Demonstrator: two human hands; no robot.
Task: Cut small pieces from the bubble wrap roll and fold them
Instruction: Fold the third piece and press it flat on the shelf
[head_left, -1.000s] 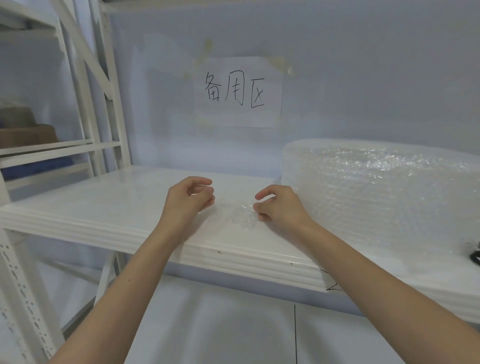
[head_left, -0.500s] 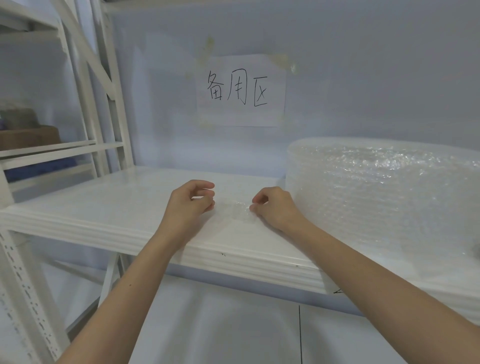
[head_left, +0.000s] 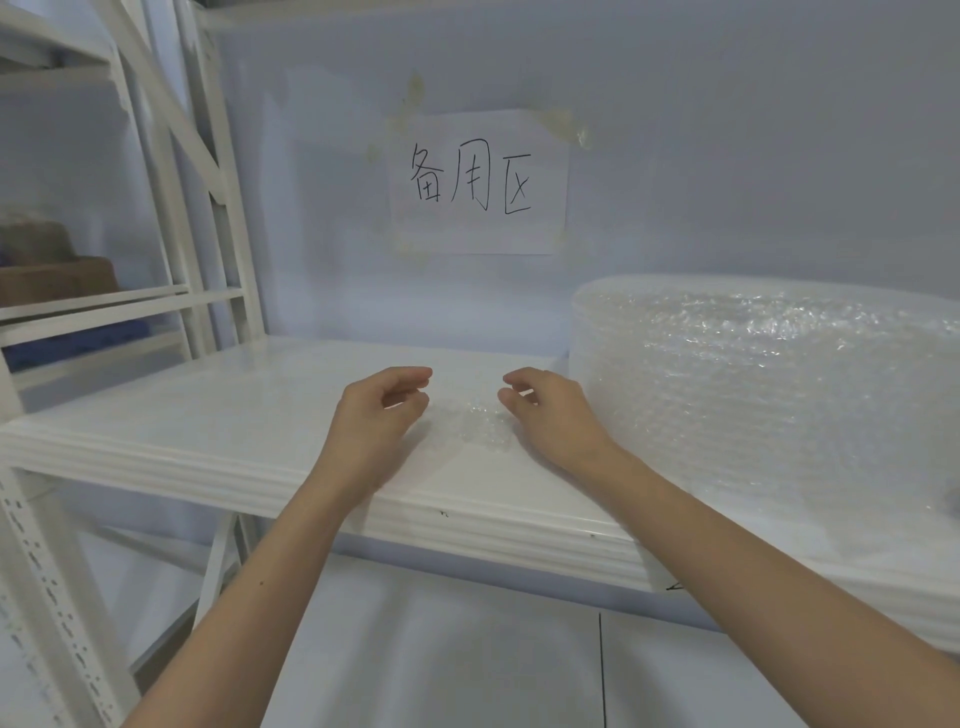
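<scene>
The bubble wrap piece (head_left: 470, 426) lies folded on the shelf (head_left: 218, 415), left of the bubble wrap roll (head_left: 769, 395). Both hands have just let go: left hand (head_left: 382, 410) and right hand (head_left: 545, 410) hover beside it, fingers loosely curled, holding nothing. This fold looks finished.

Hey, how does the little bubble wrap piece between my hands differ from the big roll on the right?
The small piece lies low and crumpled on the shelf; the bubble wrap roll is a thick wound bulk rising well above it. The piece sits between the left hand and right hand; the roll stands untouched beside the right hand. Both are clear bubbled plastic on the same shelf.
</scene>
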